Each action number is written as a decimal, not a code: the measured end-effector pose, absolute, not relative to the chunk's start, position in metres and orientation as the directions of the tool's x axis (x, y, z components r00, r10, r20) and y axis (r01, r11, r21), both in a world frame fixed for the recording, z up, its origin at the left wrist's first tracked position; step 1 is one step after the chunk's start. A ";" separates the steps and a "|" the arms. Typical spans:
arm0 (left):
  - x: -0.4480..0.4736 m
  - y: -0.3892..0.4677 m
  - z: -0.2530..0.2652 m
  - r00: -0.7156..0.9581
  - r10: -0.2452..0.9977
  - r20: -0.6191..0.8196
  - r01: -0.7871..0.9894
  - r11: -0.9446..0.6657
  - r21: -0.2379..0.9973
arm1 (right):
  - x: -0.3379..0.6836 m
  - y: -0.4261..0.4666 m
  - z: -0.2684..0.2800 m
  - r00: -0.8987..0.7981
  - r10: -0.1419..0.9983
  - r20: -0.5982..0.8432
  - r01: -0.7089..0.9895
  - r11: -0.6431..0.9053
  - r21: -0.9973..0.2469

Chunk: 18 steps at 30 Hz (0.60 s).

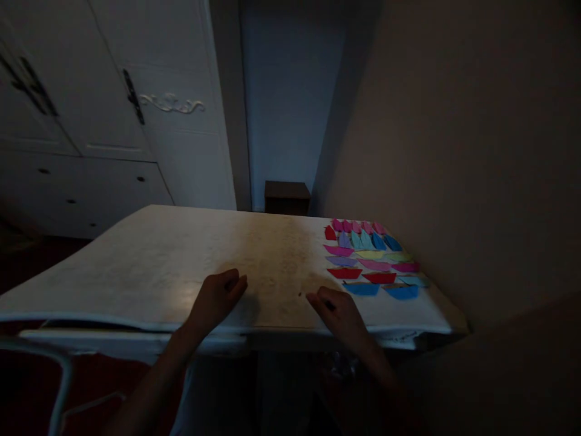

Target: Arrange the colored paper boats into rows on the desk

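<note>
My left hand (221,297) hovers over the front part of the white table (172,260), its fingers curled into a loose fist. Nothing shows in its grip. To the right, my right hand (338,309) is closed in the same way near the front edge, with only a dark gap between thumb and fingers. Just left of its thumb is a tiny dark speck (300,294). Folded paper boats in several colours stand in rows close by, among them a blue boat (362,289) and a red boat (344,273) nearest that hand.
Along the right side of the table runs a wall (431,151). A white wardrobe (181,151) stands at the left and back. Behind the table is a small brown cabinet (287,191). A pale metal frame (63,375) is at lower left.
</note>
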<state>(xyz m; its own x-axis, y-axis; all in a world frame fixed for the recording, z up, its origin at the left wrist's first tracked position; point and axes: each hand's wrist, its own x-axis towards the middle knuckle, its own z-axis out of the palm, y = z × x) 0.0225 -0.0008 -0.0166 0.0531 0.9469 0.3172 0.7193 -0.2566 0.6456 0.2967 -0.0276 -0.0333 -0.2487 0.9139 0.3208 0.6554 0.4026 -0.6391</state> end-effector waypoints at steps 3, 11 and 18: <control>-0.001 -0.005 -0.017 -0.063 0.944 0.322 0.655 -0.204 0.727 | 0.296 -0.023 -0.033 -0.185 0.938 0.294 0.614 0.344 -0.711; -0.015 -0.009 -0.025 -0.186 0.948 0.260 0.420 -0.162 0.893 | 0.263 -0.006 -0.033 -0.112 0.951 0.289 0.656 0.290 -0.697; -0.018 -0.011 -0.027 -0.229 0.937 0.262 0.373 -0.164 0.913 | 0.249 -0.009 -0.034 -0.185 0.936 0.299 0.867 0.298 -0.398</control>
<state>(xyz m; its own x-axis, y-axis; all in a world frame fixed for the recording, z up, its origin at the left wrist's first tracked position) -0.0176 -0.0107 -0.0269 -0.2294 0.9374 0.2621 0.3726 -0.1642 0.9134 0.2485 -0.0087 -0.0339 -0.1849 0.9362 0.2989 0.8674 0.2984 -0.3982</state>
